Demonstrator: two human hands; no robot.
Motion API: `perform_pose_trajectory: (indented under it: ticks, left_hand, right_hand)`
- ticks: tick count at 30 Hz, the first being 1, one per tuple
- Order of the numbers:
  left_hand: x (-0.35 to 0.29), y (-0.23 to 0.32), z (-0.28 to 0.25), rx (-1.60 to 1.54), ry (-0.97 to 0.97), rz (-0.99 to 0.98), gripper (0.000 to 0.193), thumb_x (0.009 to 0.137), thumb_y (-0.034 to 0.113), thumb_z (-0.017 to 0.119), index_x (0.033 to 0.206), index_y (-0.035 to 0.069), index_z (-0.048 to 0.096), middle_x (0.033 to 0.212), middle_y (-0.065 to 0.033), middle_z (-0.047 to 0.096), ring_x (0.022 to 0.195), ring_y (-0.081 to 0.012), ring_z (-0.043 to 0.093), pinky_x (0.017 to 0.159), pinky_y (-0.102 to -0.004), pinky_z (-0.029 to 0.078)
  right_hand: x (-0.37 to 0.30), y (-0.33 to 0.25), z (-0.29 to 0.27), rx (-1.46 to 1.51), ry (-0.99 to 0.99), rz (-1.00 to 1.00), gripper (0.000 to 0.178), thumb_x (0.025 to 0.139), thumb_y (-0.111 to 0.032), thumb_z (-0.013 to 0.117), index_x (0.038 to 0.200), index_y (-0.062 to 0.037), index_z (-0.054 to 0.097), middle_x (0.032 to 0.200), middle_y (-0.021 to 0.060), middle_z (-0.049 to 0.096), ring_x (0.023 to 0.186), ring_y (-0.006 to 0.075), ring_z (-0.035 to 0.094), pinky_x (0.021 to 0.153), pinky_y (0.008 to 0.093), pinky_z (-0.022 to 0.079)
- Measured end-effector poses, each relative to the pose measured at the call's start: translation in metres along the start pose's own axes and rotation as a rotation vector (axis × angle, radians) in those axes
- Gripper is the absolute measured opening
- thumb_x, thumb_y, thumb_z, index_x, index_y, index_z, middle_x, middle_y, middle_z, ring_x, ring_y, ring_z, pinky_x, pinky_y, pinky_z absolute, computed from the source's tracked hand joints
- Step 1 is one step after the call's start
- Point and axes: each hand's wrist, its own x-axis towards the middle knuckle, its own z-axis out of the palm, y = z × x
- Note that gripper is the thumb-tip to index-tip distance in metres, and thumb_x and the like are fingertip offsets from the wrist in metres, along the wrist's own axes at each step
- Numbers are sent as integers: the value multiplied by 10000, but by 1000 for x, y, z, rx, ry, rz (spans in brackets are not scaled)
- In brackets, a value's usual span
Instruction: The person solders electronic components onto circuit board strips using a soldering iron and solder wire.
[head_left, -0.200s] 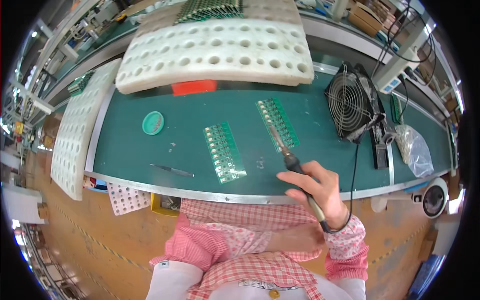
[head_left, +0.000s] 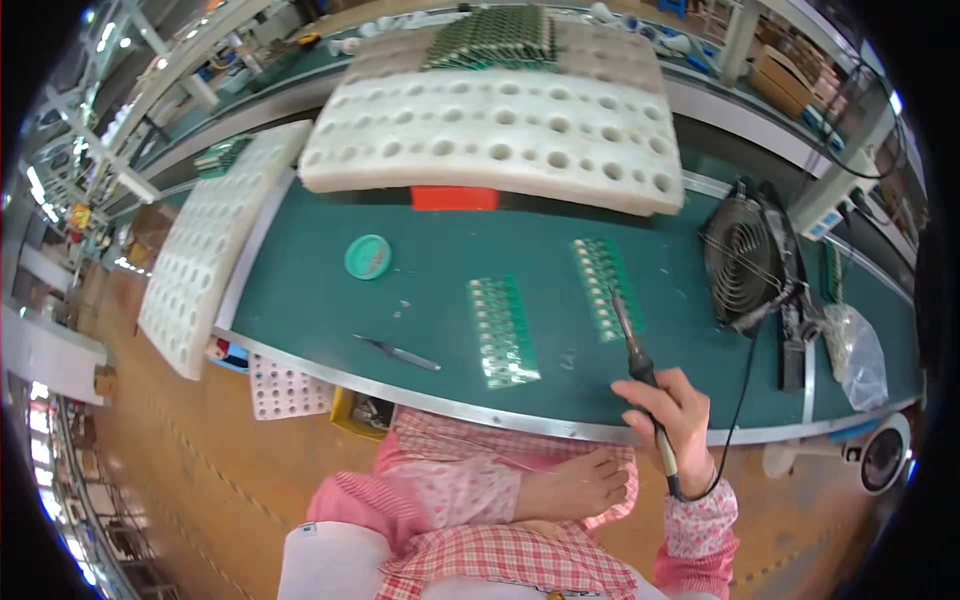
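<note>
My right hand (head_left: 680, 415) is closed around the handle of a soldering iron (head_left: 640, 365). Its metal tip lies over the right-hand green circuit board (head_left: 608, 275); whether it touches is unclear. To the left, a second green circuit board (head_left: 503, 330) lies flat, with a row of small pale parts along one side. My left hand (head_left: 575, 485) rests low over the checked apron, its fingers curled; anything inside them is hidden. Tweezers (head_left: 400, 352) lie near the front edge, below a small round turquoise dish (head_left: 368, 257) with tiny bits in it.
White foam blocks with holes (head_left: 480, 130) span the back, carrying stacked circuit boards (head_left: 495, 38). Another holed foam slab (head_left: 215, 250) stands left. On the right are a black fan (head_left: 742, 255) and a clear plastic bag (head_left: 858, 360). The iron's cord (head_left: 742, 420) curves beside my right hand.
The whole view has shifted, so the bench appears farther right and lower. My left hand now shows more clearly over the apron. The iron remains in my right hand, over the same board.
</note>
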Motion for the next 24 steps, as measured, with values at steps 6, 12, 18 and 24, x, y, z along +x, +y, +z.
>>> perform_pose_trajectory:
  ticks: [6, 12, 18, 24]
  left_hand:
    - [-50, -29, -134, 285, -11, -413, 139, 815, 213, 668, 880, 104, 613, 798, -9, 538, 740, -173, 563, 794, -343, 392]
    - [-103, -43, -166, 285, 12, -555, 179, 835, 233, 717, 833, 115, 583, 729, 4, 526, 704, -176, 551, 790, -372, 387]
    - [-153, -83, -190, 427, -18, -753, 218, 843, 127, 673, 1041, 43, 634, 931, -65, 596, 766, -204, 580, 784, -367, 422]
    - [-163, -96, -197, 303, -219, -799, 366, 818, 64, 696, 1175, 12, 635, 1020, -89, 603, 781, -216, 592, 710, -333, 456]
  right_hand:
    - [-5, -17, 52, -9, -57, -111, 291, 715, -182, 850, 990, -153, 758, 827, 75, 553, 603, 220, 584, 503, 328, 470]
    - [13, -25, 92, 34, -117, -73, 222, 707, -125, 858, 884, -142, 726, 808, 68, 522, 599, 217, 588, 493, 336, 463]
    - [55, -25, 124, -108, 75, 126, 413, 767, -53, 817, 1148, -97, 664, 987, 142, 582, 810, 308, 638, 670, 387, 528]
    - [69, -41, 152, -206, -36, 104, 597, 742, -106, 827, 1301, -120, 618, 1140, 192, 571, 1001, 380, 612, 846, 458, 516]
